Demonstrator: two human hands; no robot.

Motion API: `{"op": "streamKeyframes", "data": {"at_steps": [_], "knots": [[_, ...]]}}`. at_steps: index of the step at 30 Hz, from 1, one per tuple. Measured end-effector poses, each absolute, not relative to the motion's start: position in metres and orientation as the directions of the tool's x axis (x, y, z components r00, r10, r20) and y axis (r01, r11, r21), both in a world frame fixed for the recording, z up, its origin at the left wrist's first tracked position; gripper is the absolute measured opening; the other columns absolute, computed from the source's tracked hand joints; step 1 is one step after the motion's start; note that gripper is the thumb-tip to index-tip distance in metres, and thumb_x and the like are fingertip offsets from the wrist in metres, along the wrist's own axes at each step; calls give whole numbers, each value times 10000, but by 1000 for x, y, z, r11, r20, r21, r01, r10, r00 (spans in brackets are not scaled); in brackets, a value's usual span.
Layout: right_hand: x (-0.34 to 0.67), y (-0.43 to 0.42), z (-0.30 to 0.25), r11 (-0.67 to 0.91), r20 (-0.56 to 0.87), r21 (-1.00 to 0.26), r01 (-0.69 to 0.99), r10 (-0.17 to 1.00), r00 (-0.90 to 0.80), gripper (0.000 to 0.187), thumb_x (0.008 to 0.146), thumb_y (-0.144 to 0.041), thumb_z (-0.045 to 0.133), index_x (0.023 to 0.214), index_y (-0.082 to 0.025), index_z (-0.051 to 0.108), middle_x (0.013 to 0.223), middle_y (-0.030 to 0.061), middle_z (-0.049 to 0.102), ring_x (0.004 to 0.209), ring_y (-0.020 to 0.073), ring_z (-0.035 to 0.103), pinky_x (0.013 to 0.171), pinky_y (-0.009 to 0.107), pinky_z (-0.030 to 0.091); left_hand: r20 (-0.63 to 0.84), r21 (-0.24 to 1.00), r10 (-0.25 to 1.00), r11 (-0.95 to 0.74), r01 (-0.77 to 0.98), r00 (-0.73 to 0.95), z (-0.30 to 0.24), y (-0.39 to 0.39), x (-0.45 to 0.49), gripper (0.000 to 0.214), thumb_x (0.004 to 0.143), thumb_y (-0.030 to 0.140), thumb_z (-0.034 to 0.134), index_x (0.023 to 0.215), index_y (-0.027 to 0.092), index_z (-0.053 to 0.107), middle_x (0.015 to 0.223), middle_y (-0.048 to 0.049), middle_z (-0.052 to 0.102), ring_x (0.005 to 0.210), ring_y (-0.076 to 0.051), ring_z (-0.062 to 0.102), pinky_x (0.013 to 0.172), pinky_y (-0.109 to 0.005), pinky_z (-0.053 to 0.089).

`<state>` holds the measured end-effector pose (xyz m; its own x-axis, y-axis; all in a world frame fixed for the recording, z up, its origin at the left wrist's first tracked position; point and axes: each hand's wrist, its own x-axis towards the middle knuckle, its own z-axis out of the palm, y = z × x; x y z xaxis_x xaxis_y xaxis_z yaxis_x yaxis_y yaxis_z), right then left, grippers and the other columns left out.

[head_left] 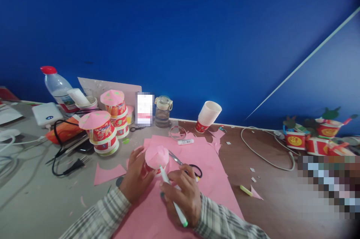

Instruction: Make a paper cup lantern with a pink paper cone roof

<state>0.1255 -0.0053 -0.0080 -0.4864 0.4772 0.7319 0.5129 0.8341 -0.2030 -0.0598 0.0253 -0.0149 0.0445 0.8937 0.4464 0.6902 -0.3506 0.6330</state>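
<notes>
My left hand (140, 176) is wrapped round the side of a red paper cup topped with a pink paper cone (156, 156). Between the fingers of my right hand (184, 192) is a white marker (174, 203) with a green end, its tip touching the front edge of the cone. Beneath both hands spreads a large pink paper sheet (208, 190). Scissors (196, 169) with black handles lie on it, partly behind my right hand. A white glue stick (186, 142) rests near the sheet's far edge.
Finished-looking cup towers with pink cone tops (98, 130) stand at left, near a bottle (59, 89) and black cable (74, 166). A stack of paper cups (207, 115) leans by the wall. A clear jar (163, 111) stands behind. Decorated red cups (296, 139) sit at right.
</notes>
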Motion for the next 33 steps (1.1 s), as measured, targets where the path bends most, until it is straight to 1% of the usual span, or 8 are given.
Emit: {"op": "streamKeyframes", "data": {"at_steps": [3, 7, 9, 11, 13, 19, 25, 33], "knots": [[125, -6, -5, 840, 759, -304, 449, 498, -419, 254, 697, -163, 620, 945, -220, 625, 787, 28, 628, 618, 181, 607, 760, 432, 465, 442, 635, 896, -345, 691, 40, -14, 25, -60, 401, 545, 303, 592, 935, 248, 518, 1002, -61, 573, 1064, -294, 379, 866, -503, 363], [122, -4, 4, 810, 788, -482, 333, 567, -240, 217, 750, -185, 577, 961, -219, 617, 757, 33, 640, 654, 213, 617, 722, 428, 491, 457, 625, 888, -359, 693, 49, -9, 24, -58, 359, 565, 309, 573, 916, 247, 530, 983, -58, 587, 1053, -291, 395, 868, -496, 370], [120, -4, 8, 763, 745, -578, 288, 638, -196, 201, 772, -167, 551, 949, -235, 616, 727, 19, 646, 653, 212, 620, 695, 406, 506, 466, 629, 884, -361, 688, 38, -6, 24, -57, 345, 576, 317, 565, 912, 246, 533, 973, -59, 591, 1045, -287, 406, 860, -487, 383], [119, -4, 11, 696, 669, -669, 259, 716, -198, 197, 783, -157, 539, 946, -238, 615, 720, 15, 653, 649, 207, 623, 650, 369, 519, 474, 636, 880, -364, 681, 28, -4, 23, -56, 331, 587, 323, 560, 909, 253, 537, 966, -54, 594, 1036, -281, 415, 852, -478, 395], [118, -4, 12, 652, 618, -718, 243, 758, -207, 195, 785, -158, 540, 948, -232, 616, 732, 19, 659, 651, 205, 627, 619, 344, 525, 482, 633, 876, -373, 678, 32, -4, 23, -56, 320, 594, 329, 561, 906, 264, 542, 969, -47, 594, 1030, -277, 420, 850, -478, 395], [113, -3, 6, 663, 624, -694, 281, 748, -226, 171, 777, -168, 550, 923, -220, 624, 702, 15, 659, 655, 212, 626, 606, 343, 524, 475, 619, 878, -378, 688, 54, -10, 24, -58, 377, 586, 321, 581, 952, 258, 520, 992, -52, 587, 1043, -280, 407, 870, -490, 375], [113, 0, 2, 660, 617, -676, 328, 750, -238, 149, 787, -184, 533, 903, -218, 620, 693, 8, 633, 643, 210, 608, 599, 349, 510, 472, 628, 880, -377, 681, 51, -9, 24, -57, 352, 603, 345, 566, 941, 257, 519, 984, -56, 586, 1044, -277, 407, 865, -486, 382], [118, -4, 3, 653, 632, -689, 315, 754, -181, 158, 779, -178, 538, 907, -219, 621, 713, 9, 639, 637, 200, 594, 599, 336, 497, 480, 622, 876, -373, 688, 41, -8, 24, -56, 362, 605, 379, 558, 942, 253, 520, 977, -59, 596, 1048, -283, 401, 861, -481, 384]]}}
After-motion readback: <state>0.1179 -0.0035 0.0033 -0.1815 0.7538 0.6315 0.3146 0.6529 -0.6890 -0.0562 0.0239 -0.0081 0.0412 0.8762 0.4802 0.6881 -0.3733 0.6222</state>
